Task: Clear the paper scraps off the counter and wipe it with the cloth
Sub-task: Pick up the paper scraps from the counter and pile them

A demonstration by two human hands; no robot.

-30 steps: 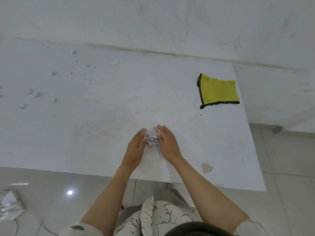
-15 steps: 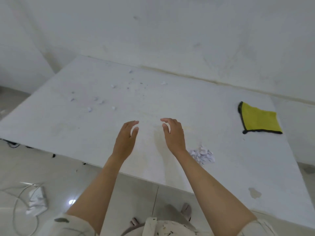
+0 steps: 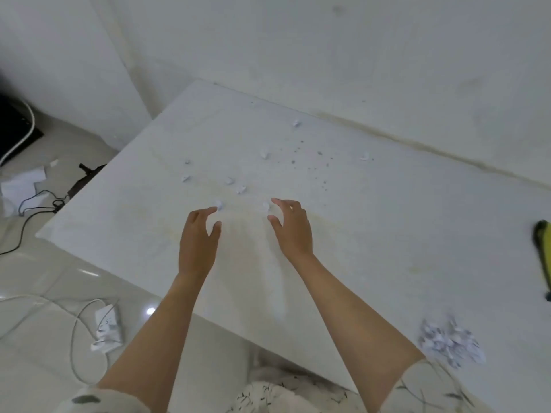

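On the white counter (image 3: pixel 387 234) several small loose paper scraps (image 3: pixel 229 181) lie scattered just beyond my fingertips. My left hand (image 3: pixel 198 239) and my right hand (image 3: pixel 293 231) hover over the counter side by side, fingers curled and apart, holding nothing. One scrap (image 3: pixel 219 204) lies at my left fingertips and another (image 3: pixel 266 205) at my right fingertips. A gathered pile of scraps (image 3: pixel 450 342) sits near the front edge at the lower right. Only a strip of the yellow cloth (image 3: pixel 544 251) with its dark border shows at the right frame edge.
Dark specks (image 3: pixel 310 156) dot the counter toward the wall. On the floor to the left lie a white power strip (image 3: pixel 107 326) with cables, crumpled white paper (image 3: pixel 22 186) and a dark object (image 3: pixel 86 178). The counter's left corner (image 3: pixel 41 234) is close by.
My hands let go of the gathered pile and moved left across the counter to the scattered scraps. The view swung left, so the cloth slid to the right edge.
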